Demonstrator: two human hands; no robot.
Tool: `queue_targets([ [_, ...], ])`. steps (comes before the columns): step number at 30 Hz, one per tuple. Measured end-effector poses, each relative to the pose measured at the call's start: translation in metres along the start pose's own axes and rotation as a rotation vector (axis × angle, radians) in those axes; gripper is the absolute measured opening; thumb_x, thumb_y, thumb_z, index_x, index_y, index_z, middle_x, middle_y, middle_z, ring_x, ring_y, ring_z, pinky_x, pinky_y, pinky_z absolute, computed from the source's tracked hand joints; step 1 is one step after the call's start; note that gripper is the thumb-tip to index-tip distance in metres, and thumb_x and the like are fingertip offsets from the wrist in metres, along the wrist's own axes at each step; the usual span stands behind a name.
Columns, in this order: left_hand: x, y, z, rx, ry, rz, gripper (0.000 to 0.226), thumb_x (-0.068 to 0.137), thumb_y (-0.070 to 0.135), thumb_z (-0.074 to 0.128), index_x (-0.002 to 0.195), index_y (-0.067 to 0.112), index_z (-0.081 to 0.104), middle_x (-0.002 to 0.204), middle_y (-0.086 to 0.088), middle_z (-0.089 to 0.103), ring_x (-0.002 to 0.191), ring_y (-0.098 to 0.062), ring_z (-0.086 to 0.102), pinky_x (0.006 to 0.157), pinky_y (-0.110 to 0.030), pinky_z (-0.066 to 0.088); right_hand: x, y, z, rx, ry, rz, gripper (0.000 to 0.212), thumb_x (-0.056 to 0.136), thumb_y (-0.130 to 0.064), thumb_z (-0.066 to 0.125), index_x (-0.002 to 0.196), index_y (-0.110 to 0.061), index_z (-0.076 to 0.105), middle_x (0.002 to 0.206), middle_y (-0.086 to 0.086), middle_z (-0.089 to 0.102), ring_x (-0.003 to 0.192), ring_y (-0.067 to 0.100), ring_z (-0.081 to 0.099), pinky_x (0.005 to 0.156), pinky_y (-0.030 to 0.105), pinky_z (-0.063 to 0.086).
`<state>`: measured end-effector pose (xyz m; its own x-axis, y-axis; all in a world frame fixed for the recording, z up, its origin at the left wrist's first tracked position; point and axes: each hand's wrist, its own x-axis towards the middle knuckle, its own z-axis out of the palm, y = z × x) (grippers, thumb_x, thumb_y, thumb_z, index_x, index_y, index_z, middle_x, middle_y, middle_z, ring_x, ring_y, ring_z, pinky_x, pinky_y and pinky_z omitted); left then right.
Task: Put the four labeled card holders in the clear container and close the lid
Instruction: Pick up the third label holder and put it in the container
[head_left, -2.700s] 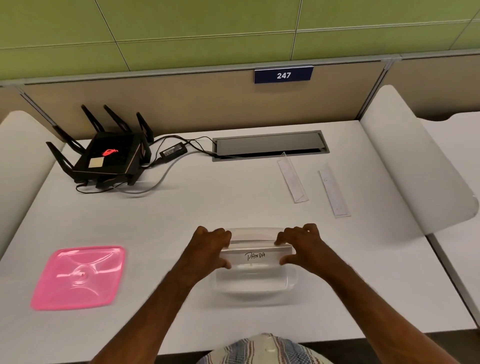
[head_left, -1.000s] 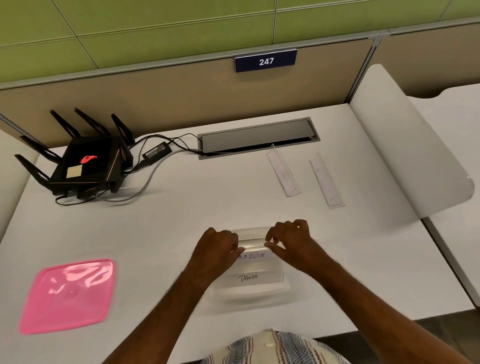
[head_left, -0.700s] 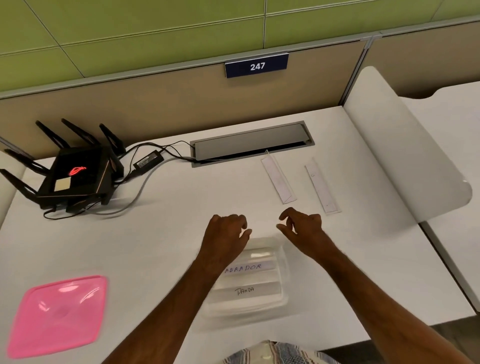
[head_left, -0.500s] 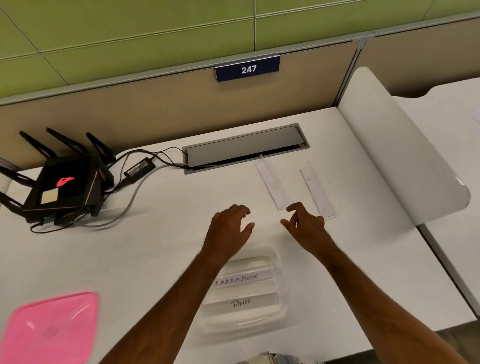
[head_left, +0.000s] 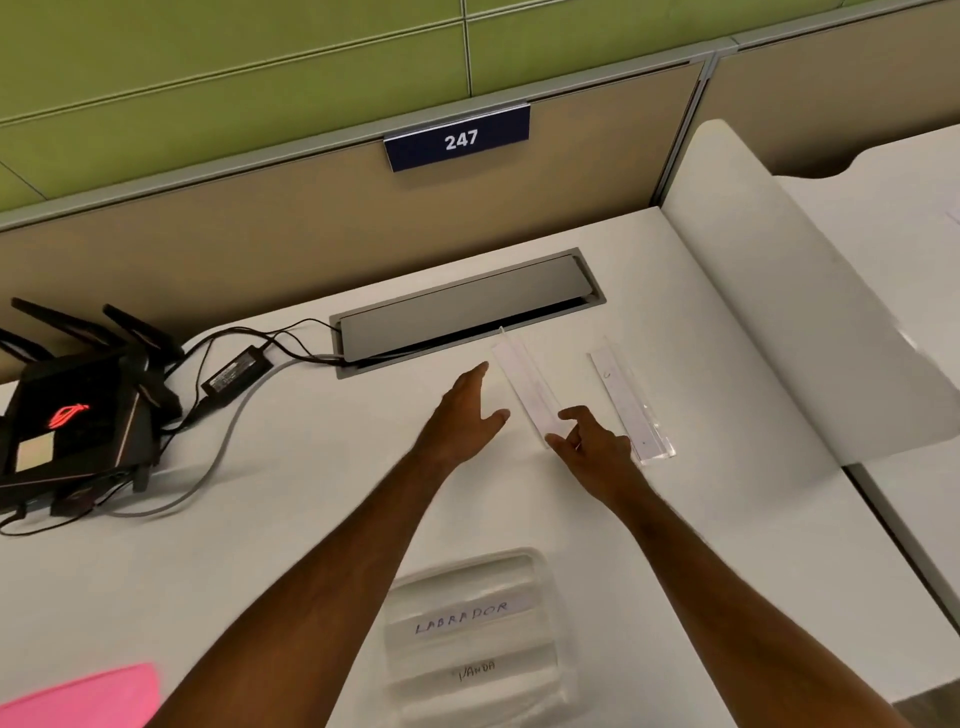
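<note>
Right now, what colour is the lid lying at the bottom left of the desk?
The lid is bright pink. The head view shows it, cut off at the picture's lower left corner.

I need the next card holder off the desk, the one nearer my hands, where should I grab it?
Pinch the nearer card holder at its near end, coming from the front: it lies flat, long and narrow, that end beside your right hand.

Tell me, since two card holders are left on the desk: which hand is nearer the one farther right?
Right. The right hand sits just beside that card holder; the left hand is farther left, beyond the other holder.
</note>
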<state>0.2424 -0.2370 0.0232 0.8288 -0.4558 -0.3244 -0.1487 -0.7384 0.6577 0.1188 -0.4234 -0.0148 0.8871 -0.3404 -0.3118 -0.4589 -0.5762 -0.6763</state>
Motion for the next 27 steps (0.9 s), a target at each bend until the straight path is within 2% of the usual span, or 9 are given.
queue_targets([
  [6,0.046,0.003,-0.003,-0.012,-0.04,-0.04,0.084,0.097,0.023,0.064,0.161,0.02,0.01,0.167,-0.004,0.019,0.151,-0.027,0.026,0.121,-0.047,0.03,0.014,0.007,0.01,0.008,-0.014,0.017,0.029,0.099,-0.05,0.055,0.118,-0.028,0.053,0.076,-0.01,0.062,0.073,0.002,0.061,0.095,0.034,0.027],
  [9,0.064,0.004,-0.002,0.011,-0.054,-0.025,0.086,0.097,0.017,0.064,0.161,0.018,0.006,0.168,-0.004,0.015,0.153,-0.026,0.021,0.123,-0.043,0.024,0.015,0.012,0.011,0.016,-0.029,0.019,0.027,0.101,-0.048,0.053,0.119,-0.029,0.052,0.074,-0.011,0.059,0.072,0.004,0.061,0.095,0.032,0.025],
  [13,0.082,0.005,0.0,0.02,-0.059,-0.02,0.089,0.096,0.01,0.063,0.162,0.02,0.004,0.169,-0.004,0.012,0.153,-0.026,0.019,0.123,-0.041,0.025,0.013,0.017,0.011,0.007,-0.051,0.005,0.025,0.103,-0.047,0.049,0.121,-0.029,0.052,0.075,-0.007,0.062,0.077,0.009,0.061,0.094,0.03,0.028],
  [17,0.093,0.006,0.003,0.033,-0.065,0.002,0.089,0.094,0.006,0.065,0.161,0.019,0.009,0.167,-0.005,0.019,0.153,-0.027,0.022,0.122,-0.041,0.027,0.011,0.018,0.011,0.018,-0.048,-0.024,0.021,0.105,-0.044,0.045,0.119,-0.029,0.052,0.077,-0.003,0.067,0.079,0.014,0.062,0.096,0.034,0.041],
  [20,0.098,0.005,0.004,0.022,-0.058,0.01,0.088,0.093,0.005,0.066,0.161,0.019,0.013,0.166,-0.005,0.025,0.152,-0.028,0.025,0.122,-0.044,0.029,0.009,0.015,0.009,0.053,-0.057,-0.015,0.017,0.106,-0.041,0.043,0.115,-0.031,0.054,0.081,-0.004,0.07,0.088,0.02,0.062,0.094,0.039,0.049],
  [27,0.088,0.001,-0.002,0.002,-0.021,0.037,0.09,0.09,0.006,0.072,0.16,0.02,0.018,0.161,-0.005,0.035,0.149,-0.027,0.031,0.117,-0.039,0.032,0.002,0.01,0.003,0.068,-0.033,-0.047,0.017,0.108,-0.034,0.04,0.113,-0.028,0.055,0.083,-0.009,0.071,0.094,0.023,0.063,0.093,0.041,0.05],
])
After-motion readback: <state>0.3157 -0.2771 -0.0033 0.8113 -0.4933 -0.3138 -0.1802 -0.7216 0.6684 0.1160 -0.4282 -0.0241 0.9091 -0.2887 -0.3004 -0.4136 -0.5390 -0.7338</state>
